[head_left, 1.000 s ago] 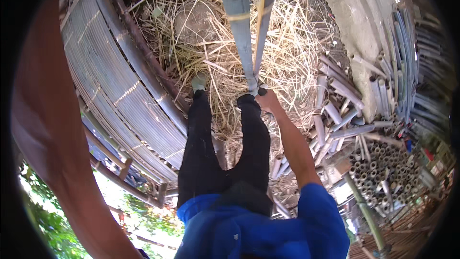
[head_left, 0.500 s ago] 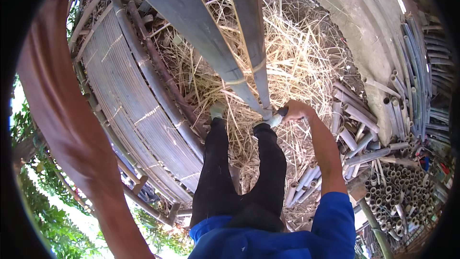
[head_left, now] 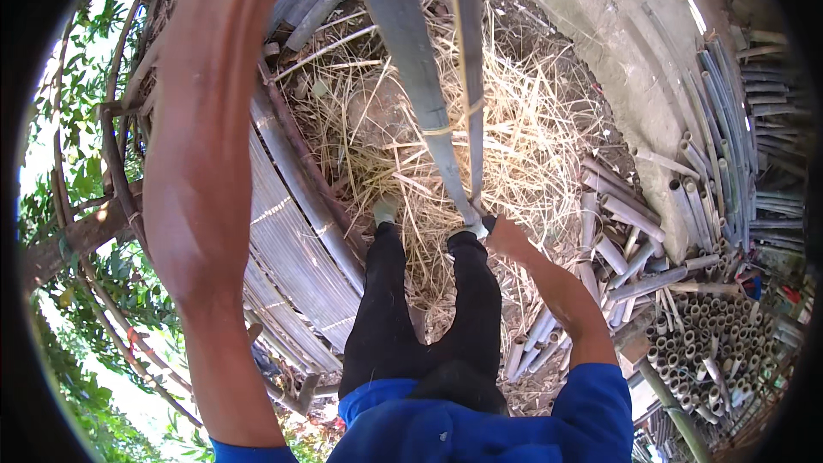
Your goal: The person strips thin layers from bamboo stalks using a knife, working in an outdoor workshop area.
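Note:
A long bamboo pole is split lengthwise into two grey-green halves, a left half [head_left: 399,26] and a right half [head_left: 469,43], which meet near my right foot. Beside their low end my right hand [head_left: 512,238] is closed around the dark handle [head_left: 489,223] of a tool; its working part is hidden or too small to make out. Across the left of the view my left arm [head_left: 206,163] reaches up high, its hand beyond the top edge. My pale shoe [head_left: 385,208] stands on the shavings.
Pale bamboo shavings [head_left: 531,120] cover the ground around my feet. On the left is a slatted bamboo panel [head_left: 296,249] with poles along its edge. To the right lie loose bamboo pieces [head_left: 630,214], a bundle of cut tubes [head_left: 711,347] and a bare earthen strip [head_left: 617,43].
My left arm has swung rightward and up across the view. The upper ends of the bamboo halves have shifted to the right, while my right hand has dropped slightly, still gripping the handle.

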A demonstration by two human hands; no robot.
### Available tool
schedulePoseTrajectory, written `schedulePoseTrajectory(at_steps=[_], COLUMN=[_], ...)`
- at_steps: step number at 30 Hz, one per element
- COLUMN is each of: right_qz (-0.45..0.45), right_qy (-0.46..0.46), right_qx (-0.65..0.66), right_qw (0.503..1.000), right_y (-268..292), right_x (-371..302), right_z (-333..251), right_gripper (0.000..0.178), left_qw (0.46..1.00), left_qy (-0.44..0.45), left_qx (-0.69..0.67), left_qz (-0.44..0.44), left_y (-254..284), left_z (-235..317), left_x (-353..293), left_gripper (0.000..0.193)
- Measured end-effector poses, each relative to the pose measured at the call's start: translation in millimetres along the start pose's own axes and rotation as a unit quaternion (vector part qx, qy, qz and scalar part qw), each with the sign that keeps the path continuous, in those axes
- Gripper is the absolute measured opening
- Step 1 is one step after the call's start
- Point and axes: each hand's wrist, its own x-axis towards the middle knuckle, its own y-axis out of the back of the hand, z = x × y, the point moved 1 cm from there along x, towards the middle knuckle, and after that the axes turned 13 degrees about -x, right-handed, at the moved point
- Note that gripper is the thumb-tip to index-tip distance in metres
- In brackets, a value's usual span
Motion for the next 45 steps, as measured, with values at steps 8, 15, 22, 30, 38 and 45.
schedulePoseTrajectory(at_steps=[8,15,22,30,38,45], right_qz=[-0.142,0.139,0.268,0.327,0.446,0.492], right_qy=[0.072,0.103,0.349,0.285,0.148,0.096], right_qx=[0.433,0.484,0.542,0.507,0.510,0.508], right_qw=[0.887,0.858,0.716,0.745,0.721,0.700], right_y=[107.7,231.7,364.7,356.7,375.5,358.6], right_x=[-161.9,-188.5,-155.7,-151.5,-154.9,-178.1], right_z=[-20.4,-24.4,-146.6,-92.5,-9.8,38.8], right_gripper=[0.037,0.041,0.057,0.064,0.032,0.037], left_qw=[0.997,0.994,0.994,0.982,0.979,0.966], left_qy=[0.041,-0.002,-0.022,-0.072,-0.126,-0.014], left_qx=[0.002,0.066,0.046,0.039,-0.101,0.037], left_qz=[0.066,0.085,0.093,0.168,0.127,0.254], left_y=[17.4,4.6,-56.7,-58.8,6.2,1.0], left_z=[22.3,28.9,53.8,82.9,142.2,106.4], left_x=[4.7,-39.8,-72.6,-121.3,-222.9,-145.7], left_gripper=[0.009,0.016,0.026,0.042,0.034,0.039])
